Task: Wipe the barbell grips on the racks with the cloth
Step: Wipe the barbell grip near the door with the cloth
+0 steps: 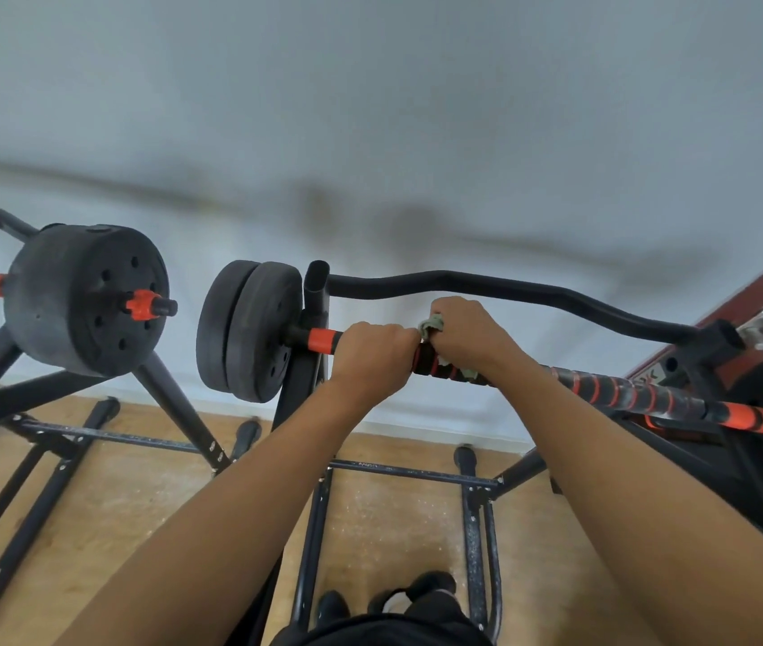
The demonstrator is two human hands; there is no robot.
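A barbell (612,389) with a black grip wound in red stripes and orange sleeves lies across a black rack (312,300). Black weight plates (244,331) sit on its left end. My left hand (372,354) grips the bar just right of the orange sleeve. Right beside it, my right hand (463,333) holds a small grey-green cloth (430,325) wrapped around the striped grip; bits of the cloth show above and below my fingers. The two hands touch each other.
A second barbell with black plates (86,300) rests on another rack at the left. A curved black bar (510,291) runs behind my hands. Rack legs and crossbars (416,473) stand on the wooden floor below, by a white wall. My shoes (384,599) show at the bottom.
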